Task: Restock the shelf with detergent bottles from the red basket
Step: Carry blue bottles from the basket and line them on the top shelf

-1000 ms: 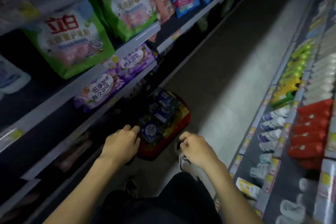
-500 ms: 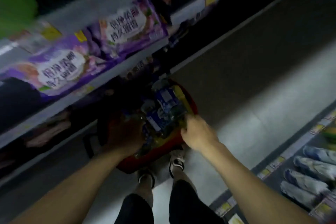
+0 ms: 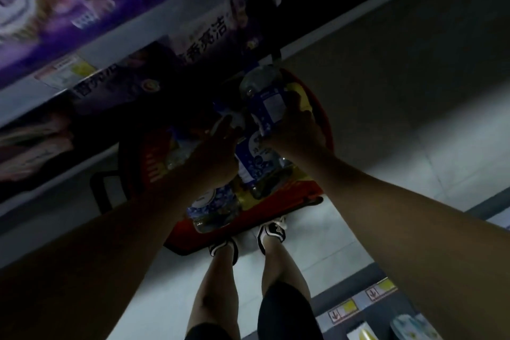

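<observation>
both hands have pushed deeper into the red basket (image 3: 323,121), and the right hand (image 3: 292,130) now has its grip clamped round a clear, blue-labelled detergent bottle (image 3: 266,102) raised over the basket's far end; the left hand (image 3: 218,149) reaches in beside it, fingers straight, holding nothing. judging by its bulk, the left should support the base before it swings to the shelf (image 3: 82,83), keeping it steady.

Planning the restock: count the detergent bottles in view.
3: one bottle in the right hand, one in the red basket below it, one nearest the feet. The left hand may hide more.
</observation>
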